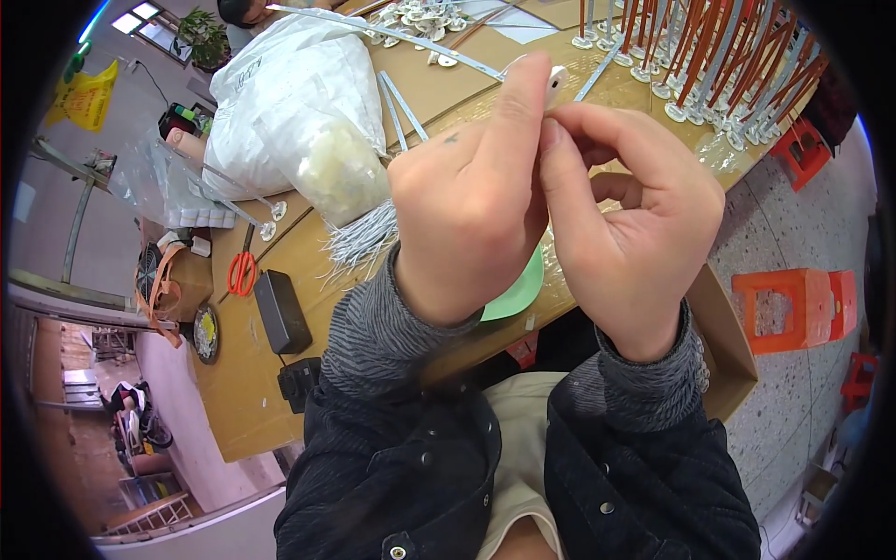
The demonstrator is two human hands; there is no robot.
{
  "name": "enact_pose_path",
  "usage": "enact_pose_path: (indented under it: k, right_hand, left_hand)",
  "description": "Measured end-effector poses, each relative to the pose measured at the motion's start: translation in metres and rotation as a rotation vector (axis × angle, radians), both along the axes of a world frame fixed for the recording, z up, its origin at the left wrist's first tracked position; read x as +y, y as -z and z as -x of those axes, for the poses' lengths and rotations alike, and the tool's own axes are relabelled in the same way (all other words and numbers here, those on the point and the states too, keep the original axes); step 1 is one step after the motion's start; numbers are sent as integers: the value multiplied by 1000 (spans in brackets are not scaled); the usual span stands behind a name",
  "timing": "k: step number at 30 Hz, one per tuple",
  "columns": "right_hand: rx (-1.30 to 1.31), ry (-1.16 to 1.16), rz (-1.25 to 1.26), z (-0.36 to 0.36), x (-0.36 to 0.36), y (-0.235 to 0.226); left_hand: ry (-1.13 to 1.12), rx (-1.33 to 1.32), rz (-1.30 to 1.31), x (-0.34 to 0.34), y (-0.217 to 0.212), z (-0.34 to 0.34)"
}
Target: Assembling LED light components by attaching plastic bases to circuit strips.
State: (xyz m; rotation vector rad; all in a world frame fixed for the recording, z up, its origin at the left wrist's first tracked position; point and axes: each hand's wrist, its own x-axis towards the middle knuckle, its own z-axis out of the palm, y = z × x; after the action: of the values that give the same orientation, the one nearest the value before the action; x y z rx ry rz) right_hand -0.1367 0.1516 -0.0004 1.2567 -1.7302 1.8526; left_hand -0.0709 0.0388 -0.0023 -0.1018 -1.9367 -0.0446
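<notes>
Left hand (471, 201) and right hand (630, 219) pinch one small white piece (554, 82).

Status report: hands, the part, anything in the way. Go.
Left hand and right hand raised together, both pinching a small white part at the fingertips. Strip runs from it over the table. Nothing in the way.

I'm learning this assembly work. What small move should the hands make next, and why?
Probably press the small white piece home on the thin strip. Both the left hand and right hand pinch it at their fingertips, raised above the table, so the fitting looks unfinished.
</notes>
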Motion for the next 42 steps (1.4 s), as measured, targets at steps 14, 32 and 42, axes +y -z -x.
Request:
enact_pose_path:
  k: [14, 32, 42]
  right_hand:
    - [39, -40, 73, 3, -6, 6]
    - [-271, -37, -88, 82, 34, 94]
    - [-255, -38, -248, 104, 10, 150]
  left_hand:
    - [20, -20, -5, 1, -3, 0]
    - [-40, -404, -289, -96, -8, -20]
    - [-444, -977, -194, -124, 71, 23]
